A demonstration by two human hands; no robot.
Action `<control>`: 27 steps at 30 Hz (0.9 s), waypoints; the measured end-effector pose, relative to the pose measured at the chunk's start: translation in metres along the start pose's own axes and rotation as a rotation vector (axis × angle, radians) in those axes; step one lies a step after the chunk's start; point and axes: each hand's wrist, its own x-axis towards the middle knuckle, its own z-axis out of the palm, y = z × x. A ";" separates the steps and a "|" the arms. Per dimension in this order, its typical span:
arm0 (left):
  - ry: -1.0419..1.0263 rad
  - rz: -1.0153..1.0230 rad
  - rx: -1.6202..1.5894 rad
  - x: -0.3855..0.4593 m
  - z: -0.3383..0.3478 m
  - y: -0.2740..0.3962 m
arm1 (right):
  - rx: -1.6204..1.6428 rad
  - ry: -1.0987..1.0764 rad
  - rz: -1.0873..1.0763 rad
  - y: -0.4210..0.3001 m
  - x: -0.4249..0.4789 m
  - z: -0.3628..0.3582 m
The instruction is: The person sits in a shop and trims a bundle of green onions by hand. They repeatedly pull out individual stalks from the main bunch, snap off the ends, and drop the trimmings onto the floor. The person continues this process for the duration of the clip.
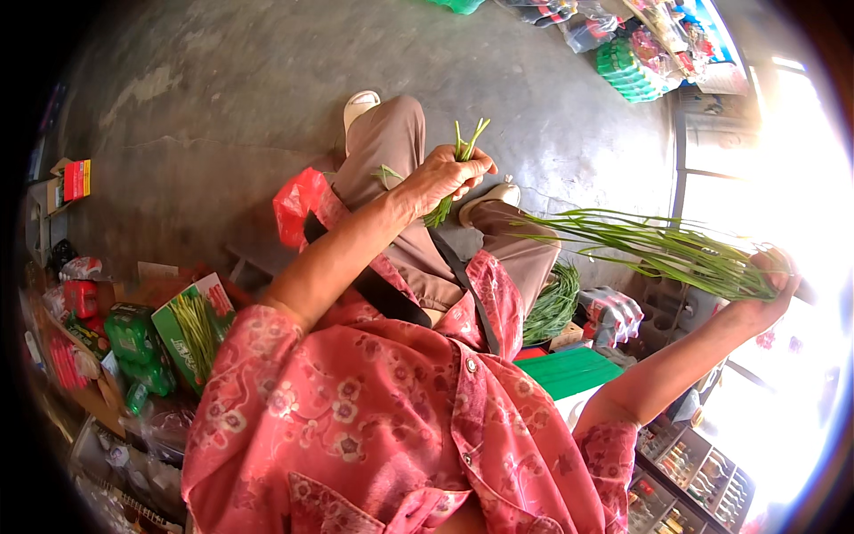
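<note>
My left hand (454, 175) is closed around a short bunch of green stalks (440, 212). Their pale ends stick up above the fist, and the rest hangs below it over my lap. Stretched far out to the right, my right hand (774, 275) grips one end of a long bunch of thin green stalks (654, 250). The loose tips of that bunch trail back towards my right knee, apart from the left hand. A few green scraps (387, 175) lie on my left trouser leg. Beside my right thigh rests a big heap of dark green stalks (552, 304).
A red plastic bag (299, 205) is by my left thigh. Yellow-green stalks (192, 330) lie on a green carton (207, 304) at left, near packs of green cans (140, 344). Shrink-wrapped bottles (610, 314) stand at right. Compartment trays (694, 467) are lower right. Concrete floor (253, 80) stretches ahead.
</note>
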 end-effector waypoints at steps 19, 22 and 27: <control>-0.374 -0.221 -0.063 0.002 0.009 -0.044 | 0.477 -0.578 0.181 0.000 0.047 -0.062; -0.440 -0.337 -0.100 0.001 0.008 -0.043 | -0.057 -0.417 -0.182 0.005 0.019 -0.042; -0.283 -0.139 -0.036 0.005 0.009 -0.041 | -1.186 -0.398 -0.889 0.008 -0.010 -0.022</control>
